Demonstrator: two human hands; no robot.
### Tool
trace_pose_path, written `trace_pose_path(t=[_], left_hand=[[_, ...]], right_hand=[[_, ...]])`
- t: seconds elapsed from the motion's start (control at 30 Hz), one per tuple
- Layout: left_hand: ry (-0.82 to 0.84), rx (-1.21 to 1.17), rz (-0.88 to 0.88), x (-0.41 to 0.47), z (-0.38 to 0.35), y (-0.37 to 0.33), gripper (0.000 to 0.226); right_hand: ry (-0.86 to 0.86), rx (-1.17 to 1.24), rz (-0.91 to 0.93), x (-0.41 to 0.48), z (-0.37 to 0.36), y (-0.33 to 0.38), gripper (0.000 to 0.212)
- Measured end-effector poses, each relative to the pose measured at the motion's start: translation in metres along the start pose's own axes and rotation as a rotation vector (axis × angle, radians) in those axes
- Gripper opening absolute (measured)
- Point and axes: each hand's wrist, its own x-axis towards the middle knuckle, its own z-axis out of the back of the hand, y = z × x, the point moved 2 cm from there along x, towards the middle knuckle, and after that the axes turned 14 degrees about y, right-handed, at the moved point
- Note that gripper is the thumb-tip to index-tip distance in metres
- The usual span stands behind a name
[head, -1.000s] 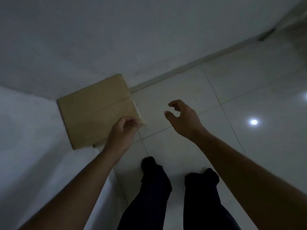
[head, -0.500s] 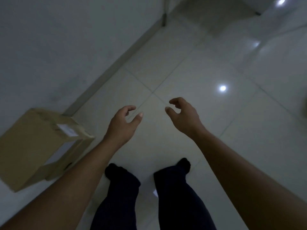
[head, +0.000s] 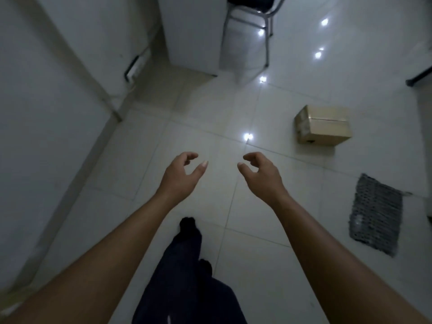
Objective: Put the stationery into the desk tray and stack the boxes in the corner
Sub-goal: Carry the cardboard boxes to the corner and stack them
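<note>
Box (head: pixel 323 125) far right of right hand (head: pixel 261 176), well apart.
Left hand (head: pixel 180 176) and right both loosely curled, empty; chair (head: pixel 250 2) cut off.

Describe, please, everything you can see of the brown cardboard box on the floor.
The brown cardboard box is a closed rectangular carton with a seam along its top and a pale patch on its left end. It rests flat on the white floor tiles, apart from the left hand and the right hand.
</note>
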Motion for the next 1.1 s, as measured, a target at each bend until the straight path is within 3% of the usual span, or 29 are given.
trace_pose_path(t=[0.33, 0.63, 1.1], left_hand=[[0.224, 0.084, -0.108, 0.118, -0.057, -0.135, 0.046], [0.432, 0.220, -0.140, 0.241, -0.160, -0.236, 0.047], [0.442, 0.154, -0.051, 0.399, -0.304, -0.356, 0.048]], right_hand=[[-0.271, 0.214, -0.150, 0.024, 0.157, -0.038, 0.032], [-0.429, 0.380, -0.302, 0.057, 0.280, -0.115, 0.029], [-0.423, 0.357, -0.342, 0.150, 0.502, -0.218, 0.028]])
